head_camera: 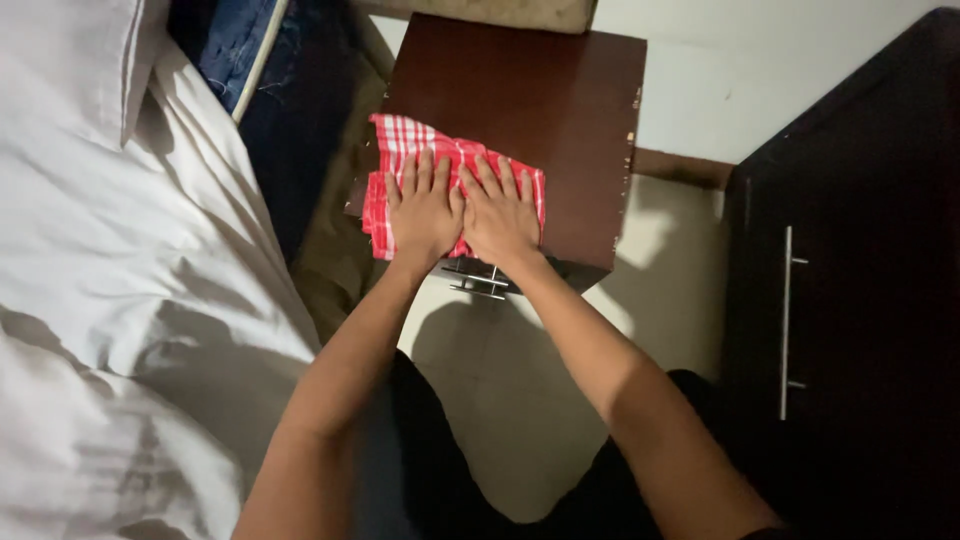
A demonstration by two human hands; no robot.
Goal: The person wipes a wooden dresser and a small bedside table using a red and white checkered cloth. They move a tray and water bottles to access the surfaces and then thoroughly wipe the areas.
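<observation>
Both hands lie flat, palms down, on a red and white checked cloth that is spread over the near part of a dark brown bedside table. The left hand and the right hand sit side by side, thumbs touching or nearly so, fingers stretched out and slightly spread, pointing toward the far edge of the table; neither hand grips anything, they only press on the fabric. The cloth is bunched and creased, its far left corner lying toward the table's left edge, and its near edge reaches the table's front edge beneath the wrists. The rest of the tabletop, beyond and to the right of the cloth, shows bare polished wood. Just under the table's front edge, below the right wrist, a small metal drawer handle catches the light. To the left of the table lies a bed with a white sheet and a white pillow at its far end; between that bed and the table hangs dark blue fabric, too dim to tell what it is. To the right of the table stands a dark cabinet with a long vertical metal bar handle. Pale floor shows below the table, between the person's forearms
</observation>
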